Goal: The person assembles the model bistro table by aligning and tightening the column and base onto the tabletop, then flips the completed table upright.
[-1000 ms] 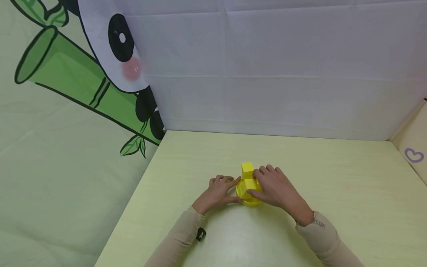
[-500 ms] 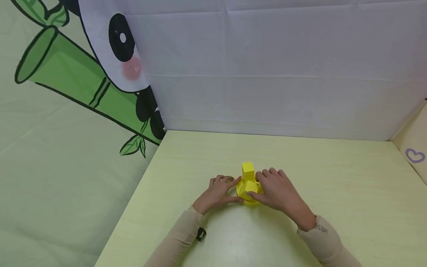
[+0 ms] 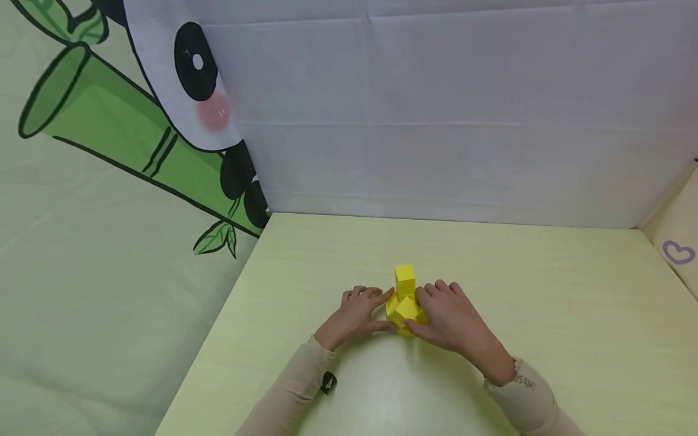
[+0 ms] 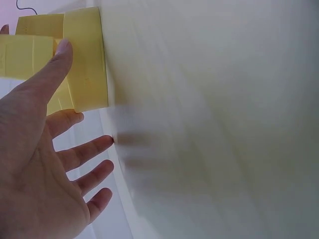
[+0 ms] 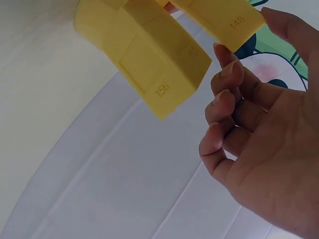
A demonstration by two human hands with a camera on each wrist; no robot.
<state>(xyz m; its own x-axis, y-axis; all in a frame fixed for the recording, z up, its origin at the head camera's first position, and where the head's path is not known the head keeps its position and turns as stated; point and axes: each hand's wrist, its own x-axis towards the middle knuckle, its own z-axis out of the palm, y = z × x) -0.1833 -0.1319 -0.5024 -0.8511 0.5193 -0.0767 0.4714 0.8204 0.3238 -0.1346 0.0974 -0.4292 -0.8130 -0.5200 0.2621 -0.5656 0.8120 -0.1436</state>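
Note:
A yellow round base (image 4: 85, 59) stands on the table between both hands, bearing tall yellow rectangular blocks. My left hand (image 3: 354, 315) holds the base between thumb and forefinger; its other fingers spread loosely in the left wrist view. With thumb and forefinger, my right hand (image 3: 449, 318) pinches the near yellow block (image 3: 406, 309), marked 148 on the side seen in the right wrist view. Its remaining fingers are curled beside it. The far block (image 3: 405, 277), marked 156, rises higher behind the pinched one. The right hand hides part of the base in the head view.
The pale table (image 3: 545, 303) runs back to a white cloth wall (image 3: 463, 121). A green cloth (image 3: 82, 290) with a panda and bamboo drawing hangs on the left. A cream panel (image 3: 676, 242) with a purple heart stands at the right edge.
The near block has turned in my right hand's pinch, a corner now facing forward. The right hand has shifted slightly toward the person. The left hand and far block have stayed put.

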